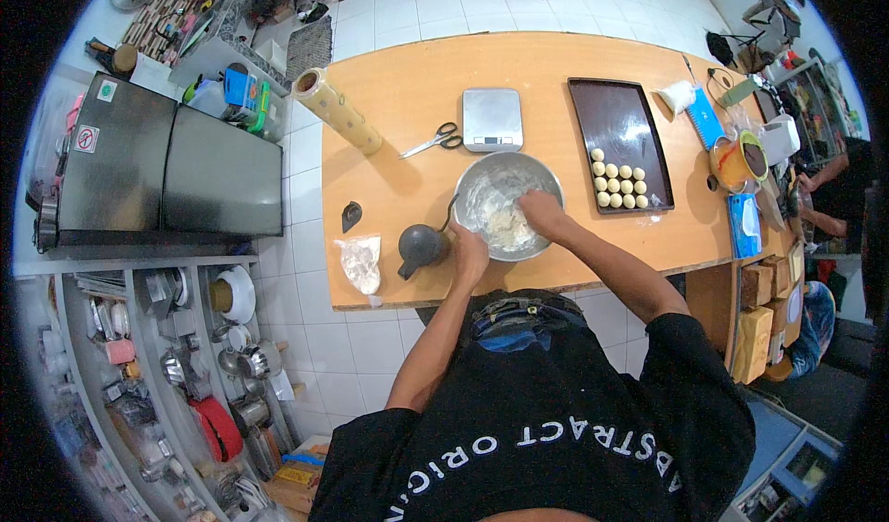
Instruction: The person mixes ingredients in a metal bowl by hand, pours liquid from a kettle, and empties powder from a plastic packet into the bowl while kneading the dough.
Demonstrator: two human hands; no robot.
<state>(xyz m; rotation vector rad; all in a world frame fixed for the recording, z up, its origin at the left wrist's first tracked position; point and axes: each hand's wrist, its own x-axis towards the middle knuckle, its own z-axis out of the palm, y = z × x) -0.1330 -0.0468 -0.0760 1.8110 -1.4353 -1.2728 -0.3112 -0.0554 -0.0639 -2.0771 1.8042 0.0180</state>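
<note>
A steel mixing bowl (468, 175) stands at the table's near edge, with pale, crumbly dough (507, 230) in it and white smears on its wall. My left hand (470, 255) grips the bowl's near left rim. Inside the bowl, my right hand (541, 215) is closed, its curled fingers down in the dough and partly hidden. A dark gooseneck kettle (422, 247) stands just left of my left hand, its thin spout rising beside the rim. On the right, a dark baking tray (622, 119) carries several round dough balls (613, 186) in rows at its near end.
Beyond the bowl lies a kitchen scale (492, 119), with black-handled scissors (435, 140) to its left. A tall roll of wrap (338, 112) stands at the left. A bag of white powder (360, 265) lies at the near left corner. A yellow-orange container (732, 163) stands at right.
</note>
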